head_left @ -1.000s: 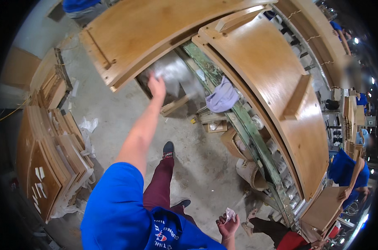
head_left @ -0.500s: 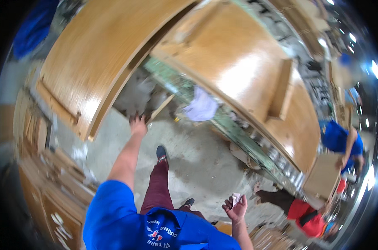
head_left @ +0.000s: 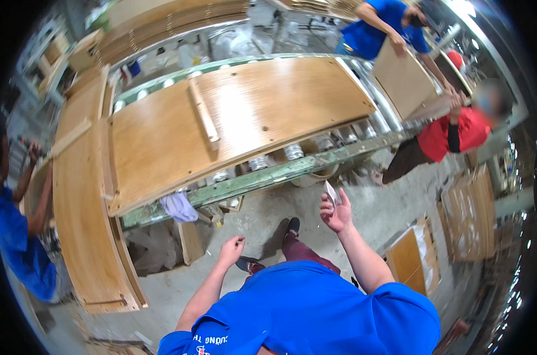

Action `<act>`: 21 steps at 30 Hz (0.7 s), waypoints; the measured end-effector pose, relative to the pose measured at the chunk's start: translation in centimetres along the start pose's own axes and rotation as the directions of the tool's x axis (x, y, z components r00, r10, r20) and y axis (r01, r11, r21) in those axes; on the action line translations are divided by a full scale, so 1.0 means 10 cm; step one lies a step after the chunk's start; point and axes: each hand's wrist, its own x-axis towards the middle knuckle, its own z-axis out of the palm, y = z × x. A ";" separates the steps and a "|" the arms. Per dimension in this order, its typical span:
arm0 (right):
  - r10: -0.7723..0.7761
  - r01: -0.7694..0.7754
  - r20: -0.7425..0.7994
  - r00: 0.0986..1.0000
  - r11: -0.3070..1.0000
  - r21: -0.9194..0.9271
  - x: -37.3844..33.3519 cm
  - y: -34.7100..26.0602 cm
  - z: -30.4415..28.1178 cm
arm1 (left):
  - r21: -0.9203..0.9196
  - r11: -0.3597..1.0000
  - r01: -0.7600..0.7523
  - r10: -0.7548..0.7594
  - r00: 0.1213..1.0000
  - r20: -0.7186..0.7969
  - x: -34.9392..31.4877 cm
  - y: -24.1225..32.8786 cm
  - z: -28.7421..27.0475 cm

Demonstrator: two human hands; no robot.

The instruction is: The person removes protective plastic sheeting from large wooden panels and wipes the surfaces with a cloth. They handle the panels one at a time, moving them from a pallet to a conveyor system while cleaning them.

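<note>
My right hand (head_left: 337, 216) is closed around a small folded pale sheet (head_left: 331, 192), which sticks up between the thumb and fingers. My left hand (head_left: 230, 251) hangs above the floor near the roller conveyor, its fingers curled together and nothing visible in them. Ahead of both hands, a large varnished wooden panel (head_left: 162, 130) lies on the conveyor's rollers, with a wooden strip (head_left: 203, 112) standing across it. To the left is a second long wooden panel (head_left: 79, 207), lying crosswise against the first one's end. A lilac cloth (head_left: 179, 207) drapes over the green conveyor rail (head_left: 268, 174).
At far right, a person in blue (head_left: 375, 29) and a person in red (head_left: 452, 139) hold a wooden box-like piece (head_left: 401, 83). Another person in blue (head_left: 20, 236) stands beyond the left panel. Stacked boards (head_left: 469, 213) are at right; an open box (head_left: 189, 242) sits beneath the rail.
My view has swung right, and the panels now appear further left. My left hand has drawn back from beside the left panel, its spread fingers now curled. My right hand still holds the folded sheet.
</note>
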 end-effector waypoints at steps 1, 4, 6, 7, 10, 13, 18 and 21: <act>-0.020 0.021 -0.011 1.000 0.999 0.035 0.00 -0.06 0.06 | 0.005 0.998 -0.058 0.058 0.998 -0.015 0.15 0.18 -0.03; -0.007 0.003 0.037 0.999 0.993 0.116 -0.01 -0.38 0.14 | 0.073 0.966 -0.250 0.253 0.966 -0.043 0.72 0.92 -0.13; -0.013 -0.008 0.136 0.991 0.988 0.154 0.01 -0.73 0.12 | 0.151 0.941 -0.302 0.311 0.950 -0.036 1.16 1.48 -0.14; -0.040 0.005 0.198 0.979 0.985 0.174 0.01 -0.96 0.05 | 0.133 0.924 -0.359 0.366 0.930 -0.034 1.39 1.78 -0.09; -0.167 0.149 0.181 0.969 0.983 0.108 0.24 -1.72 0.09 | 0.177 0.874 -0.452 0.472 0.878 -0.086 2.15 2.49 0.04; -0.274 0.298 0.235 0.932 0.952 -0.070 0.54 -2.66 0.23 | 0.078 0.942 -0.327 0.334 0.934 -0.124 2.96 3.12 0.41; -0.357 0.389 0.169 0.919 0.891 -0.235 1.26 -4.18 0.54 | 0.608 0.658 -0.446 0.594 0.803 -0.054 4.28 3.73 1.15; -0.494 0.501 0.109 0.863 0.807 -0.312 1.79 -4.84 0.65 | 0.832 0.477 -0.282 0.600 0.797 -0.073 4.72 3.85 1.57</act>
